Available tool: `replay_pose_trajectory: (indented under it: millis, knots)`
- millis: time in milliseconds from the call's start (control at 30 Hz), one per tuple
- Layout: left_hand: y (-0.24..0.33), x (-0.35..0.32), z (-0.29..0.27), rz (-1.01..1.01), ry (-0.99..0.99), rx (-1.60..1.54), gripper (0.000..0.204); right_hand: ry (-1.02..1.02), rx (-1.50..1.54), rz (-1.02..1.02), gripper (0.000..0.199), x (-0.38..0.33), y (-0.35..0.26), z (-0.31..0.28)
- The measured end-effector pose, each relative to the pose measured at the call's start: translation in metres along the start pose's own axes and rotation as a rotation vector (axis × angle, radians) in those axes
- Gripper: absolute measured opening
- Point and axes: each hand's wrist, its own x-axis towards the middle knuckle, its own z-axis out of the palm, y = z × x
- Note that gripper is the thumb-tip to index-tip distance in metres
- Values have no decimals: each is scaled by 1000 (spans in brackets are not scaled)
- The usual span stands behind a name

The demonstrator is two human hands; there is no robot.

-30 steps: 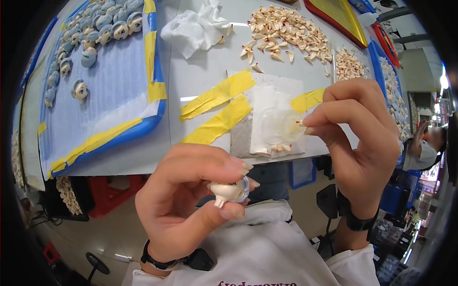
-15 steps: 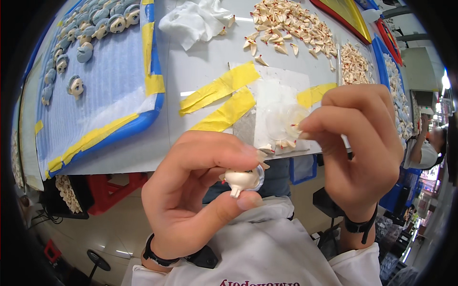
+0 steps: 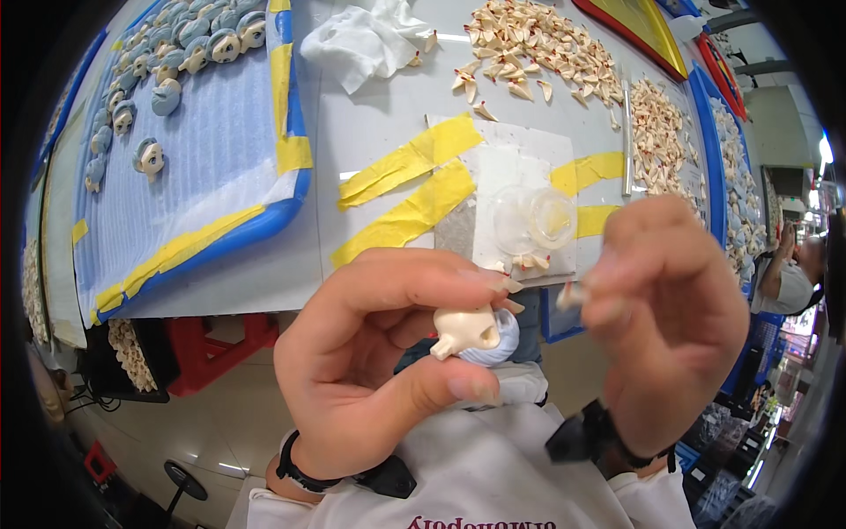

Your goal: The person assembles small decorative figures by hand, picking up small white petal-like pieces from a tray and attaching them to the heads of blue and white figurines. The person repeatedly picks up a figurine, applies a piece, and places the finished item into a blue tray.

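Between the thumb and fingers of my left hand [image 3: 352, 326] is a small doll head [image 3: 465, 331], cream with pale blue hair. Its face is turned from view; a short neck stub and a hole in its side show. My right hand [image 3: 665, 300], just to the right, is closed in a pinch on a small cream ear-shaped piece [image 3: 571, 297], blurred and apart from the head. Beyond both hands a clear round dish [image 3: 507, 231] sits on white paper [image 3: 489, 167] taped to the table. A few red-tipped pieces [image 3: 531, 261] lie at its near edge.
A blue-rimmed tray [image 3: 295, 189] at left holds several blue-haired doll heads [image 3: 166, 97]. Loose piles of cream pieces [image 3: 546, 53] lie at the back, beside a crumpled white cloth [image 3: 357, 44]. Another blue tray [image 3: 712, 150] stands at right. A red stool [image 3: 207, 348] is below the table.
My right hand has drawn back from beside the dish toward me, with the small piece in its fingers. My left hand has turned the doll head, so the side hole shows.
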Motion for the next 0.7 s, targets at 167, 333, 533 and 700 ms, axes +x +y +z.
replay_pose_trajectory:
  millis: [167,333,533,700]
  knots:
    - [-1,-4,-2,62,-48,81,50,-86,-37,-77,14,-7,0,7]
    - [-3,-7,-11,121,-109,160,51,-64,-296,-299,21,-5,1,5]
    - [0,-10,-5,77,-74,217,48,-129,-291,-246,20,-6,-1,1]
    - [-2,1,-1,397,-112,450,39,-235,-14,11,38,-8,-8,-17]
